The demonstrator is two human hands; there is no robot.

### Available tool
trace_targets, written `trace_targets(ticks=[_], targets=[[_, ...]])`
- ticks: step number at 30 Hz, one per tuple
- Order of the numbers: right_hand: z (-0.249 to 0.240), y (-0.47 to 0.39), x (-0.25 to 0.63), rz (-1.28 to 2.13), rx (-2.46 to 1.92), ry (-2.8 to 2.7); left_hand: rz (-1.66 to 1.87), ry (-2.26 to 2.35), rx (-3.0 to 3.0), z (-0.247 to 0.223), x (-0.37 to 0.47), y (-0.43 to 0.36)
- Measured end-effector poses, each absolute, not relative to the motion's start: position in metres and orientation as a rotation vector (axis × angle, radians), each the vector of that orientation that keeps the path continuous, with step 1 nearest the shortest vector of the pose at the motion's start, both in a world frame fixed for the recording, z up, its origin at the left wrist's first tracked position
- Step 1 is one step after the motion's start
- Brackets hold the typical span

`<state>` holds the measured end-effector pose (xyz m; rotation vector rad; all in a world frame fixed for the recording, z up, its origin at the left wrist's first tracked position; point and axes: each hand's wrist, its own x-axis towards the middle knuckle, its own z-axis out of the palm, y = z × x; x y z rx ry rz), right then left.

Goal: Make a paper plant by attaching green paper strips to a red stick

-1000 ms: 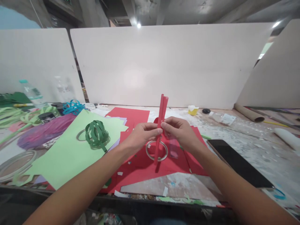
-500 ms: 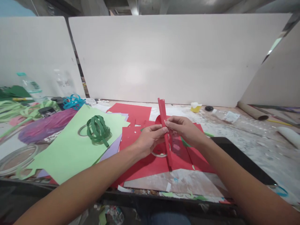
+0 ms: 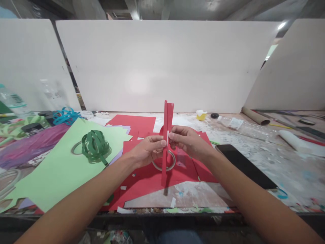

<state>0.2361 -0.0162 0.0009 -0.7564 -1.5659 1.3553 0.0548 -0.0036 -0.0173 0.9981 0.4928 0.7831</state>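
Note:
A folded red paper strip [image 3: 164,169] stands nearly upright between my hands, above red sheets [image 3: 144,181] on the table. My left hand [image 3: 149,149] pinches the strip at its middle from the left. On the right side, my right hand [image 3: 185,139] has thumb and forefinger pressed together at a small white strip [image 3: 168,137] against the red paper. Behind the lower part of the red strip lies a roll of tape [image 3: 172,162], partly hidden by it.
Pale green sheets [image 3: 58,169] with a dark green paper-strip ball [image 3: 93,145] lie left. To the right are a black phone [image 3: 246,166], a yellow tub [image 3: 201,116] and a cardboard tube [image 3: 255,116]. White boards [image 3: 157,64] stand behind.
The view has turned slightly right. The red strip is more upright now, and a white strip shows at my right fingertips.

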Motion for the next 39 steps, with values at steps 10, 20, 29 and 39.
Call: trace_targets(ticks=[10, 20, 29, 39], targets=[[0.008, -0.024, 0.229, 0.951, -0.976, -1.625, 0.919, 0.690, 1.436, -0.010, 0.047, 0.001], [0.003, -0.026, 0.216, 0.885, -1.177, -1.542, 1.123, 1.081, 2.065, -0.007, 0.050, -0.005], [-0.005, -0.009, 0.232, 1.022, -1.323, -1.593, 0.946, 1.185, 2.249, 0.002, 0.035, 0.026], [0.002, -0.032, 0.248, -0.005, -1.288, -2.068, 0.537, 1.218, 2.451, 0.004, -0.001, 0.026]])
